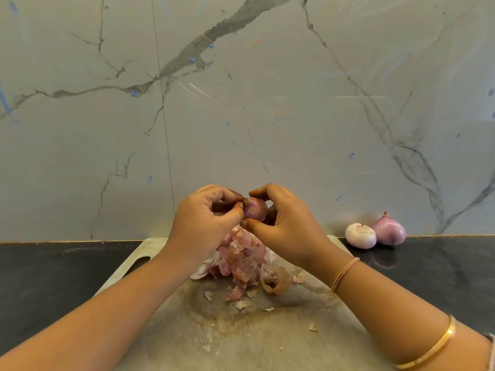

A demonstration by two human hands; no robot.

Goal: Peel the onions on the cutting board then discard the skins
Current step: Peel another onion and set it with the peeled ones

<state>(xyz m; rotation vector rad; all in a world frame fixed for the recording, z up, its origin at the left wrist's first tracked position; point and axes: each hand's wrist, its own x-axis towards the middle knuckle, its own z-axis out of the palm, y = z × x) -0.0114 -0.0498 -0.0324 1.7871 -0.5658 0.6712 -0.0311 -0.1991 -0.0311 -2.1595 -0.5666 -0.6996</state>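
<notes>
I hold a small purple-red onion [255, 210] in the air above the pale worn cutting board [241, 333], my right hand [284, 223] curled around it while my left hand [206, 223] pinches near its brown root end. Under my hands a pile of pink papery onion skins [246, 259] lies on the board. Two peeled pale-purple onions [375, 232] sit touching each other on the black counter [442, 269], to the right near the marble wall [241, 89].

No lettering, label, brand or number can be read anywhere in the view. The marbled wall [267, 103], the dark counter [40, 277] and the worn cutting board [267, 338] show only veins, stains and scratches.
</notes>
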